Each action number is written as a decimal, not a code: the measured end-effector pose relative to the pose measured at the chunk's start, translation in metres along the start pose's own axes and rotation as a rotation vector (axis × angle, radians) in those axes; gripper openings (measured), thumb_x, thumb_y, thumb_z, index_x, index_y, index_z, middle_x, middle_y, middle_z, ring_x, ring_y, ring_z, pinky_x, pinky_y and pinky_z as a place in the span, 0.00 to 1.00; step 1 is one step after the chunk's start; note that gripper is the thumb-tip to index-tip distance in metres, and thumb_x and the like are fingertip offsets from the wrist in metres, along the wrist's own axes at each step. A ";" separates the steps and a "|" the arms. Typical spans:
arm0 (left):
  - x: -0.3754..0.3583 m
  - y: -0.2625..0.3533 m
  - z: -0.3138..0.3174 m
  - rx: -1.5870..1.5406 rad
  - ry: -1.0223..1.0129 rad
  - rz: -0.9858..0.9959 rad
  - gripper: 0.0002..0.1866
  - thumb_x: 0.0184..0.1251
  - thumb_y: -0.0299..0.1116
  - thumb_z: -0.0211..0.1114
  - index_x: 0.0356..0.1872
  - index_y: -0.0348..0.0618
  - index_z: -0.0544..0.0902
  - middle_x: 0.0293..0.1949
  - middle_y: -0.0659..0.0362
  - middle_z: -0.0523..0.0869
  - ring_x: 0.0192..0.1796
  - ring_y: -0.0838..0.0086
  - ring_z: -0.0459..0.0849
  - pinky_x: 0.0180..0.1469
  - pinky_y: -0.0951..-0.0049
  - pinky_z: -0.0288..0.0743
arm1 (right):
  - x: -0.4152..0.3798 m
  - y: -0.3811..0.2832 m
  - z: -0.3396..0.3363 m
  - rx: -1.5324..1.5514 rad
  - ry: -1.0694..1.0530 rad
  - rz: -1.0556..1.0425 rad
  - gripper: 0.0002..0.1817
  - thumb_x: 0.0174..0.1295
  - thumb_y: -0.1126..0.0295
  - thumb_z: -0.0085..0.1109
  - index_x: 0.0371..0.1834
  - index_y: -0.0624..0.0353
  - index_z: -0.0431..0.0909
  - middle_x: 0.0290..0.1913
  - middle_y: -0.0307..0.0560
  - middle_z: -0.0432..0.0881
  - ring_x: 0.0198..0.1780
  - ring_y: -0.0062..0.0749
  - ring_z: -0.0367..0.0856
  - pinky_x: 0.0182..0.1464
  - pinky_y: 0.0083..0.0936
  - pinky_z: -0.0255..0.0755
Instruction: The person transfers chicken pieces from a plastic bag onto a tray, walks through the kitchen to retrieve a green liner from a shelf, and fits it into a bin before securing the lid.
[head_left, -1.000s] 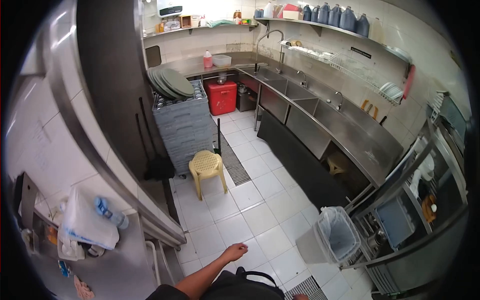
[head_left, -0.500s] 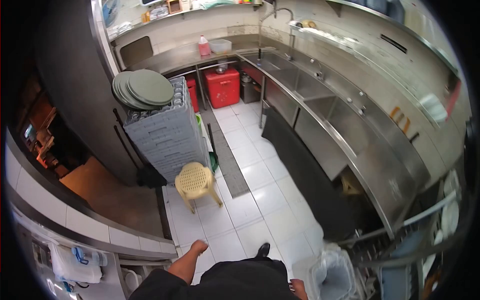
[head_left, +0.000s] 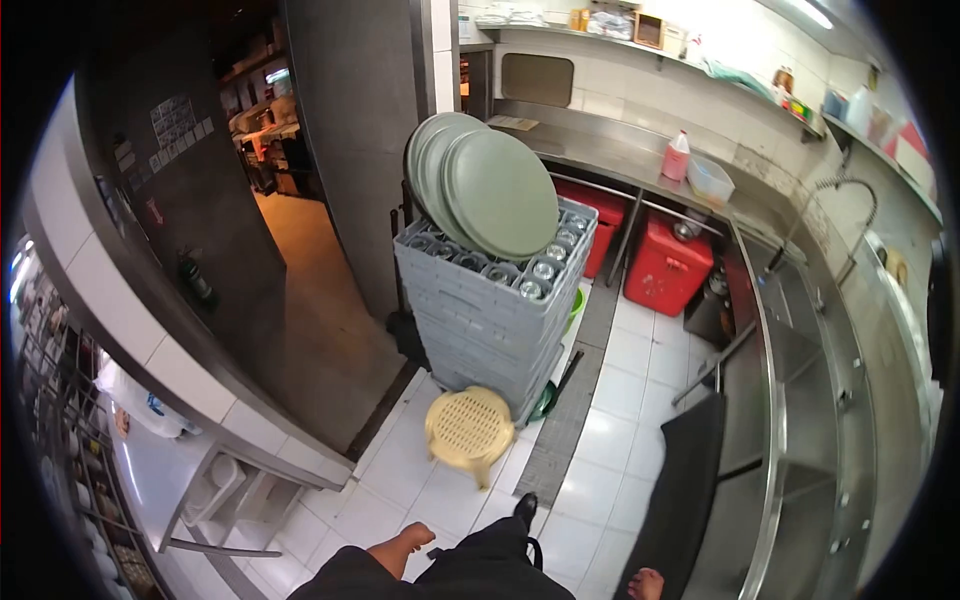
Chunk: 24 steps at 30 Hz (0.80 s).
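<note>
My left hand (head_left: 416, 537) hangs low in front of my dark clothing, its fingers loosely curled and nothing visible in them. It is nearest to the beige plastic stool (head_left: 470, 428), but apart from it. At the bottom edge my right hand (head_left: 646, 584) shows only in part, fingers curled in, beside the black mat (head_left: 672, 500). Beyond the stool stands a stack of grey glass racks (head_left: 490, 320), glasses in the top one. Several round grey-green trays (head_left: 503, 195) lie tilted on top. Neither hand touches these things.
Steel sinks (head_left: 800, 400) run along the right. Red bins (head_left: 668, 262) stand under the back counter (head_left: 600, 160), which holds a pink-liquid bottle (head_left: 676, 157) and a plastic tub (head_left: 710, 180). A doorway opens at left. A dark shoe (head_left: 525, 510) is on the white tiles.
My view has turned left and moved closer to the racks and stool, which now appear larger and nearer the middle. The lined bin at lower right has left view. Both hands have swung slightly.
</note>
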<state>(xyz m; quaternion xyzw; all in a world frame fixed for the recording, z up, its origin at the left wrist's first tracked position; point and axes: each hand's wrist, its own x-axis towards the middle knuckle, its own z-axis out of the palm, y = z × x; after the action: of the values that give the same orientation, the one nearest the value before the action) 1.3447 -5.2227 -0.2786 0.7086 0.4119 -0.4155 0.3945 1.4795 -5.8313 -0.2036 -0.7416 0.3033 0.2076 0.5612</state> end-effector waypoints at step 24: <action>0.099 0.881 -0.101 -0.203 -0.278 0.538 0.16 0.67 0.41 0.61 0.53 0.49 0.80 0.37 0.65 0.83 0.35 0.78 0.80 0.33 0.75 0.75 | 0.494 -0.473 0.018 0.153 -0.041 -0.060 0.08 0.65 0.65 0.57 0.41 0.57 0.80 0.31 0.41 0.82 0.24 0.25 0.80 0.24 0.23 0.74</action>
<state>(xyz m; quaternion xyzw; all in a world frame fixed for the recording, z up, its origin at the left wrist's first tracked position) 2.2052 -5.4142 -0.1430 0.6856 0.1911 -0.3461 0.6113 2.1636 -5.8329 -0.1944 -0.7010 0.2845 0.1819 0.6282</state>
